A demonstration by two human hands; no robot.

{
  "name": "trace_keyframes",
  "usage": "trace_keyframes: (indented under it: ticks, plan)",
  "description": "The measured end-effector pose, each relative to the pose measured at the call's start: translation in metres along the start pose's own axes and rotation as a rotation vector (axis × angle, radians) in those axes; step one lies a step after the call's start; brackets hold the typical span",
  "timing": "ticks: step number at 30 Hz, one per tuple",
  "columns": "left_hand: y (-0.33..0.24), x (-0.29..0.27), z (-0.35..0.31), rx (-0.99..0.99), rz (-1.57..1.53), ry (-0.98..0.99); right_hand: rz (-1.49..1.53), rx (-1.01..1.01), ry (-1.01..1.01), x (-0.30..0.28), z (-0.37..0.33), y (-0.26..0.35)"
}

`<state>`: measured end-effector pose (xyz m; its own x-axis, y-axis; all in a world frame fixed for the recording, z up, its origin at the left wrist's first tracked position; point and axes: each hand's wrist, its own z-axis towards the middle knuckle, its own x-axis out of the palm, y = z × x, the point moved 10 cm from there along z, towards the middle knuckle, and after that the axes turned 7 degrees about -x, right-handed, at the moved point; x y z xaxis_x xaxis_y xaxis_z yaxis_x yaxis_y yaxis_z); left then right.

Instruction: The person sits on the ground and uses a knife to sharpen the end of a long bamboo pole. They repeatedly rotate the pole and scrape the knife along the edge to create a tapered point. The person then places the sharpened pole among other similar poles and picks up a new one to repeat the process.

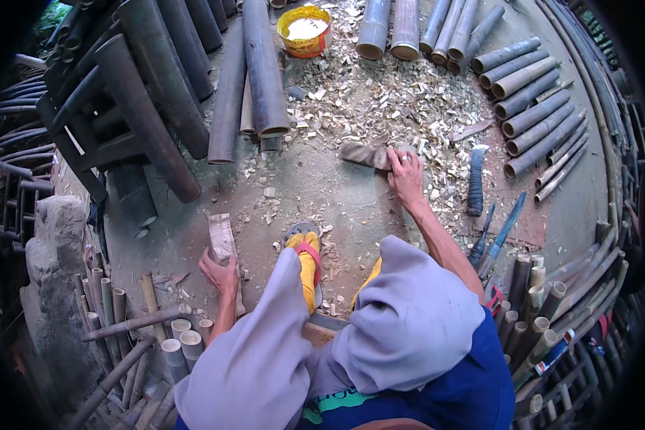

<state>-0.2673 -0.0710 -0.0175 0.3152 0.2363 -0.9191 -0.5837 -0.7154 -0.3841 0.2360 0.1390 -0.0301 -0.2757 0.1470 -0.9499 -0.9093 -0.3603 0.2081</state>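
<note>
My right hand (406, 175) reaches out ahead over the floor, its fingers closed around the end of a short, brown, blurred block that looks like wood (364, 155). Left of my feet, low to the ground, my left hand (221, 272) grips the near end of a pale, rough wooden block (222, 236). A knife with a dark wrapped handle (474, 186) lies right of my right forearm. Closer to me are a blue-bladed or sheathed long tool (505, 228) and a smaller dark-handled tool (480, 244).
Pale wood chips (401, 93) cover the floor ahead. A yellow bucket (305, 44) stands at the far side. Thick bamboo tubes (265, 72) lie ahead, with more bamboo tubes (527, 107) at right. Upright bamboo pieces (183, 344) and a grey stone post (54, 265) stand at left.
</note>
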Motion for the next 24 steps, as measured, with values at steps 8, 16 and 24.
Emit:
trace_keyframes:
  ticks: [8,16,24]
  plan:
    - [-0.111,-0.002,0.044,0.279,-0.268,-0.037,0.4,0.083,-0.24,-0.054,-0.075,0.05]
    - [-0.208,0.024,0.101,0.428,-0.262,-0.007,0.527,0.608,0.172,-0.052,-0.275,0.008]
    - [-0.384,0.085,0.17,0.555,-0.295,0.026,0.518,0.769,0.16,-0.032,-0.262,-0.011]
